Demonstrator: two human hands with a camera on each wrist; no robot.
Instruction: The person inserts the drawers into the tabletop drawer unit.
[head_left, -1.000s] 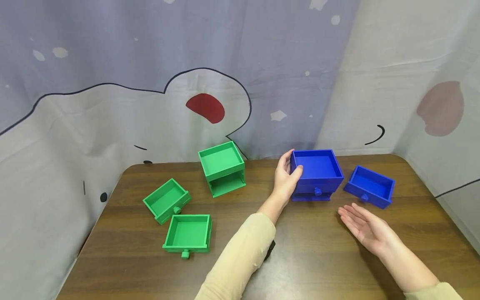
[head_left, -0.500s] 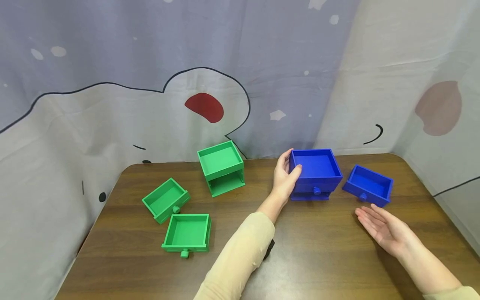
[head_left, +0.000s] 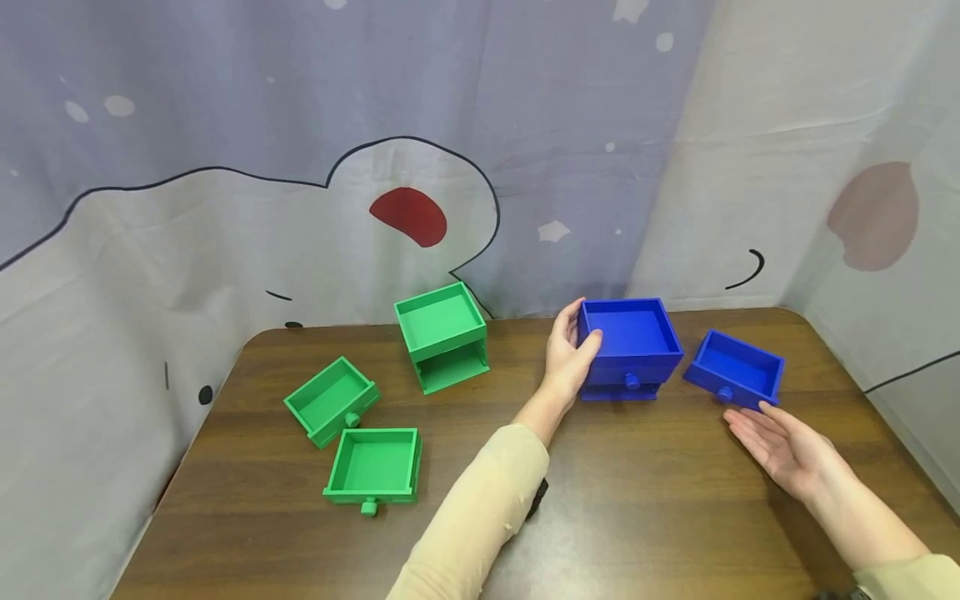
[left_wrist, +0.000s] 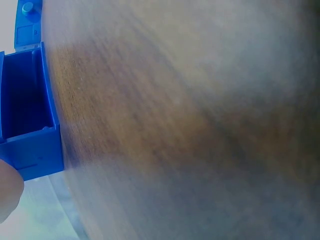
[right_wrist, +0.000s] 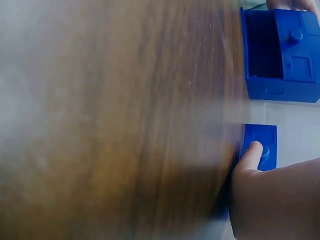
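Looks like light, stiff, slick plastic: loose blue drawer (head_left: 734,380) sitting on the counter (head_left: 637,500) right of the blue cabinet (head_left: 630,348), best pinched by its side walls, left hand (head_left: 567,360) wrapped round the cabinet's corner, right hand (head_left: 783,446) flat-open, fingertips probably just touching the drawer front.

Even, bright light — blurred wrist views

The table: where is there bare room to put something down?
The table is bare along its near edge between the two arms, and between the green cabinet and the left hand. It is crowded around the blue cabinet, blue drawer and right hand.
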